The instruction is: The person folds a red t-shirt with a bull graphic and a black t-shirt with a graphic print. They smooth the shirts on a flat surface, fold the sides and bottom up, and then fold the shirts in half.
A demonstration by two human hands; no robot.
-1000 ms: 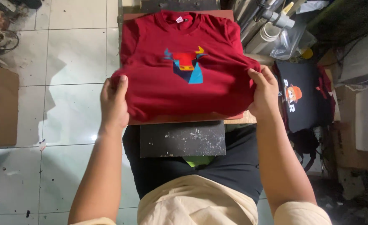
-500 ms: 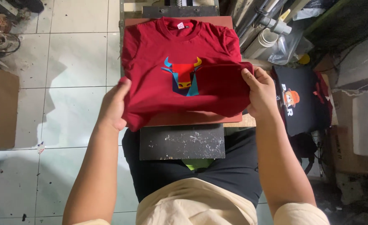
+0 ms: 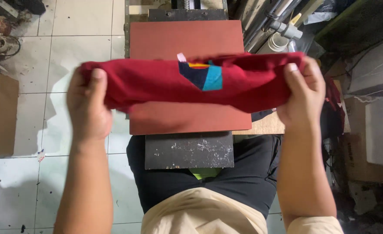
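The left hand [image 3: 88, 106] and right hand [image 3: 303, 95] each clench one end of a folded red shirt [image 3: 165, 82], holding it stretched in the air above the reddish-brown press worktop [image 3: 174, 37].

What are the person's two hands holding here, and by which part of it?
A red T-shirt, gathered into a band: the left hand grips its left end, the right hand its right end.

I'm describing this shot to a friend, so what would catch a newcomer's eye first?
First, the red T-shirt with a blue and orange print, stretched in mid-frame between the left hand and right hand. Beneath it lies the reddish-brown press platen, with a scuffed black plate at its near edge. White floor tiles fill the left side.
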